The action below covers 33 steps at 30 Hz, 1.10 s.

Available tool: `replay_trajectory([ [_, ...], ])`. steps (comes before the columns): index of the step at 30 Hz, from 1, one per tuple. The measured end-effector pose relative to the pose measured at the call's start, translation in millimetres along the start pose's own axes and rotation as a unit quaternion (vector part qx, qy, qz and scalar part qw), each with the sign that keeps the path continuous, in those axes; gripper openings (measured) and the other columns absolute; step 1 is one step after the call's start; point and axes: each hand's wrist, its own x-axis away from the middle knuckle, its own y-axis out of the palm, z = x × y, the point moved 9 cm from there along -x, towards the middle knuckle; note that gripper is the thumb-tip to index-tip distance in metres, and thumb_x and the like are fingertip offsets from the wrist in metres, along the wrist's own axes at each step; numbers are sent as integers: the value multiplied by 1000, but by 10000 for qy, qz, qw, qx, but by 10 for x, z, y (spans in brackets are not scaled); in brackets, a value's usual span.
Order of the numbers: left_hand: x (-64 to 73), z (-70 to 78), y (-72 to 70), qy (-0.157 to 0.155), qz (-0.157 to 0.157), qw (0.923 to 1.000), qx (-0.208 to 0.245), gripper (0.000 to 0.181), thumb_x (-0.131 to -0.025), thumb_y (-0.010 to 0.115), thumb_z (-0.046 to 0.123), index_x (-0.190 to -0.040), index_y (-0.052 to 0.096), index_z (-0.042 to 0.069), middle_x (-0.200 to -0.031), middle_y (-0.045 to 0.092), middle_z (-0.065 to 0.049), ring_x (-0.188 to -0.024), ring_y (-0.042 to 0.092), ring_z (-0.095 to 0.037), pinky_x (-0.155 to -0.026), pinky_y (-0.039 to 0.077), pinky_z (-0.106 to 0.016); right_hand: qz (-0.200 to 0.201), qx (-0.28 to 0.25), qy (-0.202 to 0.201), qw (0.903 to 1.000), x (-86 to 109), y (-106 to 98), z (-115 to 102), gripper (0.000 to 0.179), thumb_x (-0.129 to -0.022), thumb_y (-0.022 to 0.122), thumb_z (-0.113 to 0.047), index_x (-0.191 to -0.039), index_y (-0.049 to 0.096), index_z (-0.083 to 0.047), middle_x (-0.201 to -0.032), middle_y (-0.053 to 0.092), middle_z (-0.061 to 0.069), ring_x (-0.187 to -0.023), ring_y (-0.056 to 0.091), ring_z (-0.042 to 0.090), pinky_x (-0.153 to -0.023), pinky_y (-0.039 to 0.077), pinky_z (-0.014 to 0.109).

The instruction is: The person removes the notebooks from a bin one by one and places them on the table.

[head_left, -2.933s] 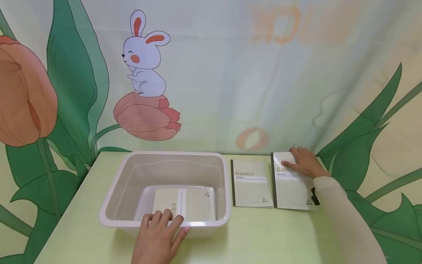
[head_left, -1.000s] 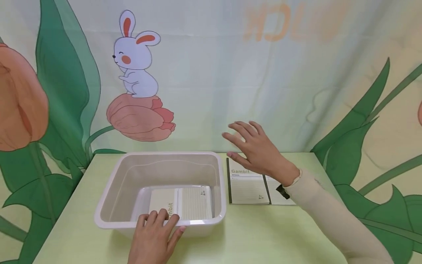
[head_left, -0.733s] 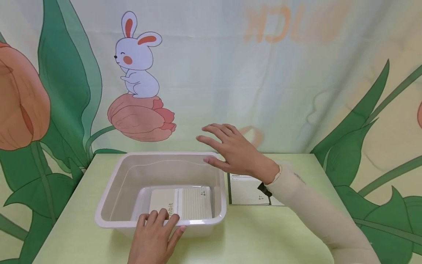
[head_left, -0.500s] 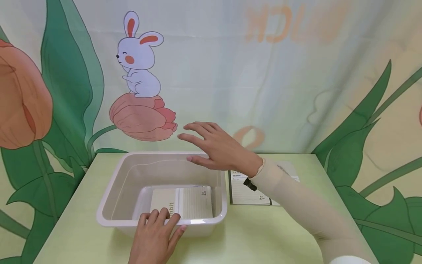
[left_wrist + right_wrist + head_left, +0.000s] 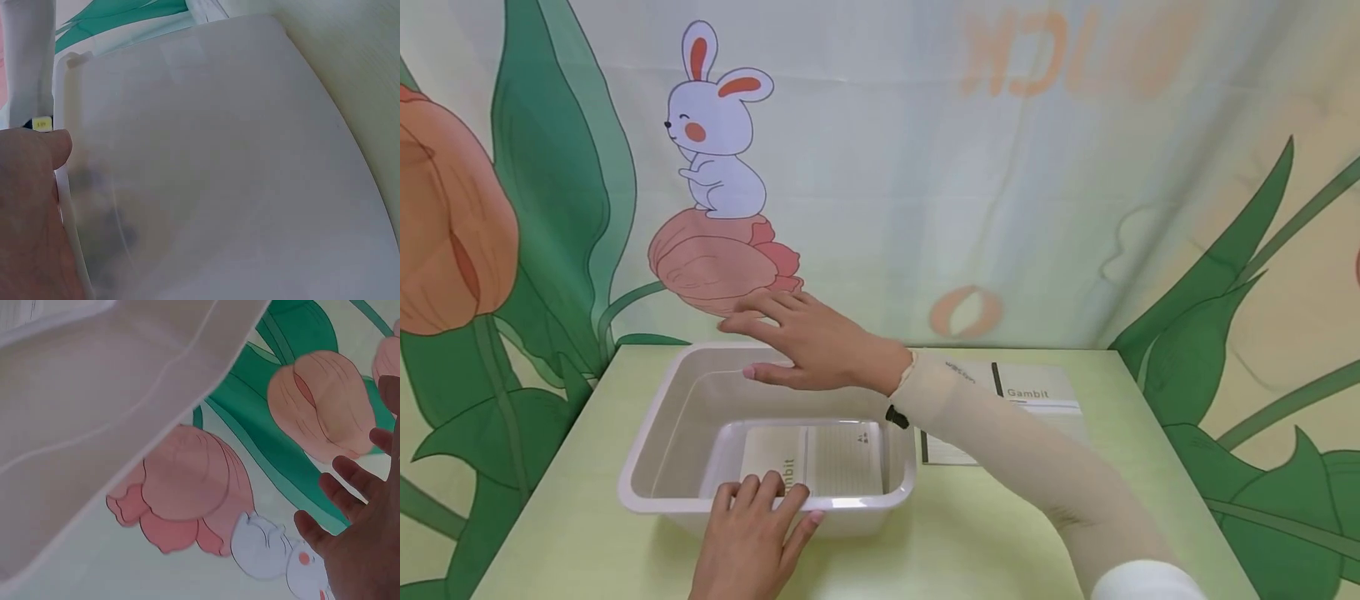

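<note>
A beige plastic basin (image 5: 658,433) stands on the table, and my left hand (image 5: 748,533) grips its near rim, fingers hooked over the inside and thumb outside. In the left wrist view the basin's outer wall (image 5: 219,137) fills most of the picture beside the thumb. Inside the basin lies a Gambit notebook (image 5: 842,458), its near edge partly hidden by the rim. My right hand (image 5: 820,342) hovers over the far part of the basin with spread fingers and nothing in them. The right wrist view shows those fingers (image 5: 344,487) apart from the basin wall (image 5: 125,394).
To the right of the basin two more notebooks lie side by side: a left notebook (image 5: 951,450), mostly covered by my right sleeve, and a right notebook (image 5: 1045,387). Behind the green table (image 5: 985,542) hangs a printed curtain (image 5: 880,167) with a rabbit and tulips.
My right hand has left the right-hand notebook and moved leftward, fingers spread, past the other notebook to above the basin. My left hand has kept its grip on the rim.
</note>
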Motion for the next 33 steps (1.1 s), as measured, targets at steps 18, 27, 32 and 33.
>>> replay_trajectory([
  [18, 0, -21, 15, -19, -75, 10000, -60, 30, -94, 56, 52, -102, 62, 25, -92, 55, 1, -85, 52, -21, -81, 40, -43, -2281, 513, -639, 9702, -190, 1343, -300, 60, -100, 35, -61, -154, 22, -38, -156, 34, -7, -144, 34, 12, -119, 27, 29],
  [27, 12, -24, 8, 6, -82, 9999, -79, 32, -95, 53, 54, -103, 62, 25, -92, 54, 1, -86, 53, -21, -80, 38, -41, -2918, 761, -967, 9485, -87, 1881, -474, 60, -97, 46, -58, -152, 26, -43, -156, 33, -12, -143, 35, 8, -113, 36, 29],
  [32, 4, -21, 11, -2, -101, 9999, -74, 33, -95, 51, 55, -104, 62, 25, -94, 56, 0, -89, 54, -22, -81, 38, -42, -3284, 686, -885, 9379, -68, 2022, -504, 60, -96, 51, -55, -151, 28, -45, -158, 31, -14, -145, 31, 8, -115, 34, 32],
  [33, 0, -20, 10, -3, -108, 9999, -80, 33, -96, 51, 55, -104, 62, 25, -94, 56, 0, -89, 54, -22, -81, 38, -42, -3354, 685, -865, 9356, -66, 2039, -506, 60, -96, 52, -56, -150, 29, -45, -158, 31, -15, -146, 31, 8, -116, 34, 32],
])
